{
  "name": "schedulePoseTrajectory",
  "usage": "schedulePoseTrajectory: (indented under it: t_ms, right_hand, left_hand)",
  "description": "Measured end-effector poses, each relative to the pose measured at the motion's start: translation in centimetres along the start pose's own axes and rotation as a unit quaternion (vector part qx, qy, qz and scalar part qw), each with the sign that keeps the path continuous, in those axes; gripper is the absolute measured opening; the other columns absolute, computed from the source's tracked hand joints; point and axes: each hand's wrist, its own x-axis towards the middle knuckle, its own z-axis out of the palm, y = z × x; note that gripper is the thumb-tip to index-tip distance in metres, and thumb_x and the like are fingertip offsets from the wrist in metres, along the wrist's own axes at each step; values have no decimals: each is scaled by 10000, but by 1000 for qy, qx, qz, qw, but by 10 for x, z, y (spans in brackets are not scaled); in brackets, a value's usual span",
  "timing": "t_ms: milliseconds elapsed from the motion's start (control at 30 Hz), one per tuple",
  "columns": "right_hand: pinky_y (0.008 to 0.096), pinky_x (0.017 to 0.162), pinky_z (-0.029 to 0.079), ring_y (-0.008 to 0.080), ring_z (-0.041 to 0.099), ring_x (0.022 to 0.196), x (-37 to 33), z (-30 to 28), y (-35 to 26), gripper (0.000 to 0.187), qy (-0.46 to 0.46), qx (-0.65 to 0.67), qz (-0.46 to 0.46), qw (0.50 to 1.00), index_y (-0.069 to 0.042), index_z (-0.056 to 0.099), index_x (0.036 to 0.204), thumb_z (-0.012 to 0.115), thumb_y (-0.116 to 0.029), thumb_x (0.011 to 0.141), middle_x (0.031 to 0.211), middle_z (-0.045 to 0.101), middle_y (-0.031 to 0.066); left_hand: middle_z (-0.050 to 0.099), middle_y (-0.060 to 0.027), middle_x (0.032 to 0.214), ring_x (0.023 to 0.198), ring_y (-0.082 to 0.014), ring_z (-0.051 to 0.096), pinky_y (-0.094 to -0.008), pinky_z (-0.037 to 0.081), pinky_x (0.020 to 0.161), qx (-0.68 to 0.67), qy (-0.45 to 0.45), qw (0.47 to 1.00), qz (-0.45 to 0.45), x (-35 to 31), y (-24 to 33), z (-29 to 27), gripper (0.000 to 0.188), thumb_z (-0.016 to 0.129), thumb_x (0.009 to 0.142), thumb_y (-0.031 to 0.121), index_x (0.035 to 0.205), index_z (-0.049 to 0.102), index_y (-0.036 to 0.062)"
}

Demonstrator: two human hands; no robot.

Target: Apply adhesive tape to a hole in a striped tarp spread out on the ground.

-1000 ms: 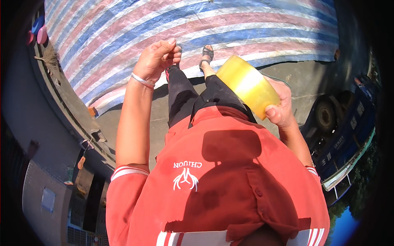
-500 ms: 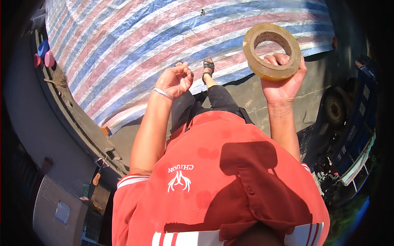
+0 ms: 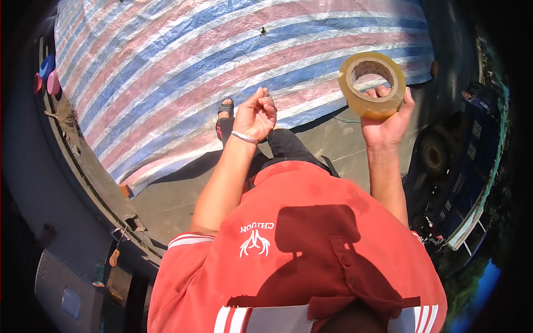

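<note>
Head view: the right hand [image 3: 385, 126] grips a roll of yellowish clear packing tape [image 3: 397, 100], its fingers hooked through the cardboard core [image 3: 356, 73] and its thumb upright along the outer side; the roll is held up at the person's right, its round face toward the camera, seen against the near edge of a blue, white and pink striped tarpaulin [image 3: 183, 72]; the left hand [image 3: 257, 115] is narrow, its fingers curled in toward the thumb, well apart from the roll; whether it pinches something thin, I cannot tell; a silver bracelet [image 3: 244, 137] circles the left wrist; a dark sandal [image 3: 225, 106] shows on a foot beside that hand; an orange-brown brick [image 3: 125, 191] is at the tarpaulin's lower-left corner; a straw broom [image 3: 65, 115] lies beyond its left edge.
</note>
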Motion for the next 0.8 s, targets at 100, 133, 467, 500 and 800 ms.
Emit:
schedulePoseTrajectory:
  t_ms: [100, 133, 467, 500, 800]
  right_hand:
    - [367, 773, 473, 198, 491, 757, 15, 6, 8, 315, -16, -20, 1, 1000, -153, 569, 1045, 568, -442, 918, 815, 520, 38]
    - [364, 768, 477, 199, 503, 767, 19, 10, 12, 316, -32, -29, 8, 999, -151, 570, 1044, 569, -442, 920, 817, 526, 42]
    - [337, 714, 431, 164, 428, 718, 101, 46, 68, 287, -92, -112, 28, 989, -147, 552, 989, 533, -432, 961, 760, 476, 22]
    - [337, 714, 431, 164, 428, 718, 114, 50, 76, 287, -90, -114, 29, 989, -147, 552, 989, 533, -432, 961, 760, 476, 22]
    - [358, 812, 475, 180, 504, 829, 262, 50, 160, 308, 45, -83, -2, 996, -154, 550, 1064, 607, -425, 928, 918, 530, 38]
  left_hand:
    - [554, 7, 713, 660, -97, 571, -231, 521, 604, -16, 44, 998, 47, 9, -1, -2, 126, 664, 956, 157, 954, 634, 35]
    - [545, 9, 701, 642, -96, 555, -236, 504, 595, -27, 23, 999, 19, 12, 5, -7, 117, 654, 946, 148, 927, 623, 37]
    - [518, -11, 751, 638, -118, 494, -265, 441, 597, 10, 121, 988, 97, 76, 78, -13, 78, 579, 906, 117, 879, 574, 44]
    - [520, -11, 745, 646, -119, 505, -266, 447, 599, -28, 93, 992, 76, 84, 90, -14, 83, 565, 913, 118, 873, 570, 44]
    - [502, -13, 685, 579, -127, 492, -239, 427, 522, -107, 157, 964, 185, 215, 180, 3, 114, 580, 864, 125, 831, 525, 31]
